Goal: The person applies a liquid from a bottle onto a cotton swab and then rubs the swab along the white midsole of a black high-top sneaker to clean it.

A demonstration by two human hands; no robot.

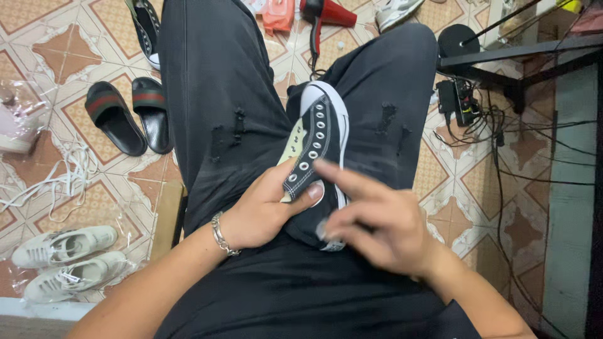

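Note:
A black canvas high-top sneaker (321, 129) with a white rubber toe cap and empty eyelets lies on my lap, toe pointing away from me. My left hand (264, 210), with a silver chain bracelet on the wrist, grips the sneaker's ankle collar, thumb across the tongue. My right hand (370, 220) hovers blurred over the heel end, its index finger stretched toward the eyelets; it holds nothing that I can see. I sit in black ripped jeans (213, 107).
White laces (56, 182) lie loose on the patterned tile floor at left. Black slides (125, 116) sit beside my left leg, white sneakers in plastic (66, 260) lower left. A red hairdryer (323, 16) lies ahead. Cables and a power strip (458, 100) spread under a black stand at right.

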